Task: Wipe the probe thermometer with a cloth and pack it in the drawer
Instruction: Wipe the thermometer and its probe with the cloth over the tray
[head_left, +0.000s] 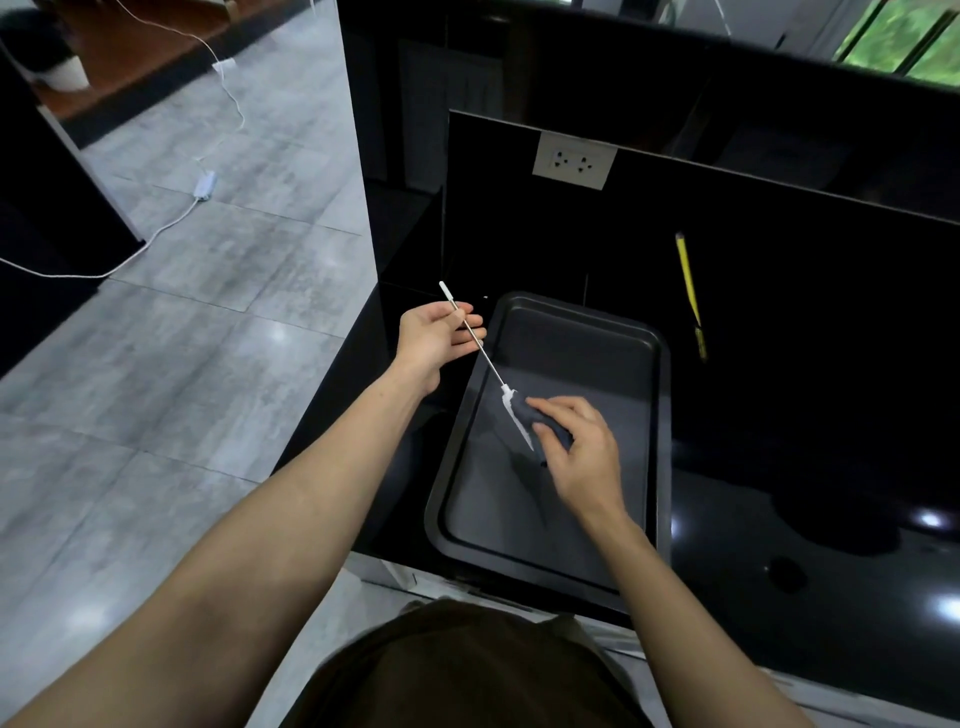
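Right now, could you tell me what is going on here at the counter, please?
A person is cleaning a slim white-handled metal probe thermometer over a dark rectangular baking tray on the glossy black counter. The left hand pinches the metal stem, while the right hand holds a dark grey cloth against the white handle end. A yellow-and-black pen-like tool lies apart, beyond the tray. No drawer is in view yet.

Two hands: a left hand (436, 338) and a right hand (576, 452). One probe thermometer (480, 353), one dark cloth (540, 421), one black tray (644, 343). Upper centre, one wall socket (574, 161). One yellow stick (688, 291), perhaps a pencil. Upper left, one white cable (156, 239).
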